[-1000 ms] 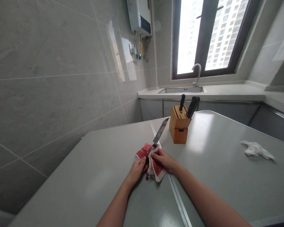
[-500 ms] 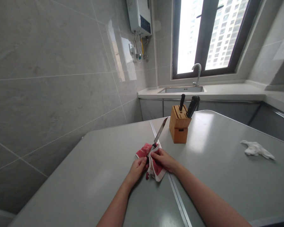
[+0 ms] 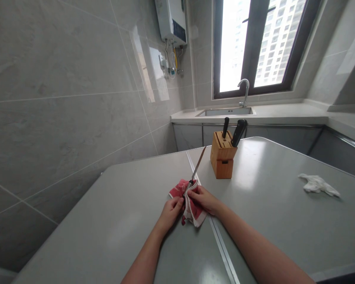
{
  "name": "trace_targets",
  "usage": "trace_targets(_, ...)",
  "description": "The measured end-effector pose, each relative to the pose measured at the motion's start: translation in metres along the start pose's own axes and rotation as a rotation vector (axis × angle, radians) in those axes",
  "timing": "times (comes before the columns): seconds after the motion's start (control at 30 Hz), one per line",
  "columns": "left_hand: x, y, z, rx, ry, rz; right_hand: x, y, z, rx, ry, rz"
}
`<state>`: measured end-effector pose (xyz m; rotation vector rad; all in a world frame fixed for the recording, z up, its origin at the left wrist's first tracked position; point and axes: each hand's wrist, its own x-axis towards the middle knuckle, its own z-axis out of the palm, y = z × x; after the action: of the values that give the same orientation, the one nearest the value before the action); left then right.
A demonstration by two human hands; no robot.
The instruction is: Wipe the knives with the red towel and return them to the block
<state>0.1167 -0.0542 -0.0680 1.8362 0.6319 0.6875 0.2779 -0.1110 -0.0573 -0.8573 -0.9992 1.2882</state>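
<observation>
Left hand (image 3: 170, 211) grips a knife (image 3: 198, 163) by its handle, right hand (image 3: 206, 199) pinching red cloth (image 3: 199, 215).

A long, metal-bladed, dark-handled knife (image 3: 198, 163) slants toward the far right, its blade bare and turned nearly edge-on. A crumpled red-and-white fabric cloth (image 3: 197, 213) bunches around its near end, folds spreading left and right.

Recognisable as a kitchen from sink (image 3: 219, 113) and faucet (image 3: 246, 93) beyond the bench's (image 3: 136, 205) far edge, knife block (image 3: 221, 154) near that edge.
</observation>
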Motion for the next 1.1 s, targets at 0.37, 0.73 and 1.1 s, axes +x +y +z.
trace_targets(0.37,0.0004,-0.0032,-0.0020,0.039,0.014,0.026,-0.0013,-0.0023,0.0010,0.021,-0.017,0.010)
trace_targets(0.73,0.0012,-0.0071,-0.0011,0.031,0.035,0.035,0.0008,0.0042,-0.0022,0.093,-0.019,0.027)
trace_targets(1.1,-0.0003,-0.0082,-0.0012,0.040,-0.006,0.045,0.0025,0.0054,-0.0035,0.106,-0.025,0.031)
